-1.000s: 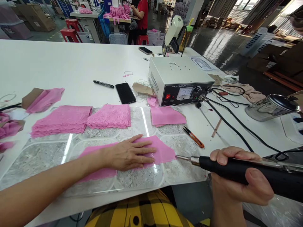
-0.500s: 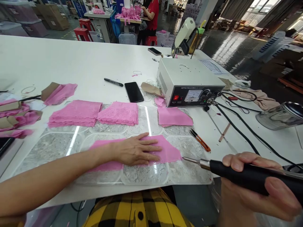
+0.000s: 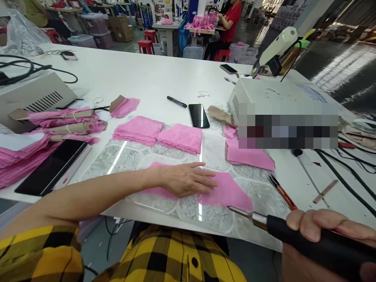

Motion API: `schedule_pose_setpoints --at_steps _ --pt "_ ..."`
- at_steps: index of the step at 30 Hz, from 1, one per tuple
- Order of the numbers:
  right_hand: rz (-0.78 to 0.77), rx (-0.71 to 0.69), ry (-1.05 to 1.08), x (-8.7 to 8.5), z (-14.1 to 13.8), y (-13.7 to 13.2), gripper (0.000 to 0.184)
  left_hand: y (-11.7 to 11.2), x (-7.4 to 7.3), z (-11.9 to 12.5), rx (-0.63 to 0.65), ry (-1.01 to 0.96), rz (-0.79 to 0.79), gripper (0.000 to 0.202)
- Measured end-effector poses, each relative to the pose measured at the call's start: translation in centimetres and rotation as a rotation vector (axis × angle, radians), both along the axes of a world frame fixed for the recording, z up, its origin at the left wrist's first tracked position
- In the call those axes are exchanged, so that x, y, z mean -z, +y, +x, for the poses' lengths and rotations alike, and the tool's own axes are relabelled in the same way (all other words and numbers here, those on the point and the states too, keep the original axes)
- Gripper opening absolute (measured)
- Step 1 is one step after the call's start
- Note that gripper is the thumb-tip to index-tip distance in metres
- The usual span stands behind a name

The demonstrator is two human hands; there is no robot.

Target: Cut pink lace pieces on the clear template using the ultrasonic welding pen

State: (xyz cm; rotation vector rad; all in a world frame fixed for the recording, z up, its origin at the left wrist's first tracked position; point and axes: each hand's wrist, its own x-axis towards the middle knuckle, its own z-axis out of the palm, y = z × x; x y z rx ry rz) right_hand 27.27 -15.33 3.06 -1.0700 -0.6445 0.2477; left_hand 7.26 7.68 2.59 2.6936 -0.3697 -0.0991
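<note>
Pink fabric [image 3: 226, 192] flat under left hand [image 3: 188, 181]; tool [image 3: 283, 231] metal-tipped.

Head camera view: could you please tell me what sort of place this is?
It looks like a sewing or textile workshop: stacks of pink fabric lie on the white table, and beyond it a person in red sits at a bench heaped with pink pieces.

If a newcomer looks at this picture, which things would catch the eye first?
Probably the left hand, lying spread on bright pink fabric near the centre. Next, the black-handled tool in the right hand, lower right, its metal tip at the fabric's near edge. Beyond the left hand lie two pink stacks.
</note>
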Motion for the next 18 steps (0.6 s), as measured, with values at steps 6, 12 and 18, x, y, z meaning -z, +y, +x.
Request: schedule_pose_setpoints --at_steps 6,12,18 --pt "0.023 -0.114 -0.020 -0.5 -3.3 3.0 0.024 0.1 1.0 -1.4 -0.032 -0.013 -0.013 0.048" --pt "-0.001 -0.163 -0.007 -0.5 -4.8 4.1 0.024 0.1 1.4 -1.5 -0.047 -0.028 -0.054 0.050" --pt "0.001 -0.226 -0.011 -0.6 -5.4 4.6 0.022 0.0 1.6 -1.6 -0.069 -0.043 -0.097 0.052"
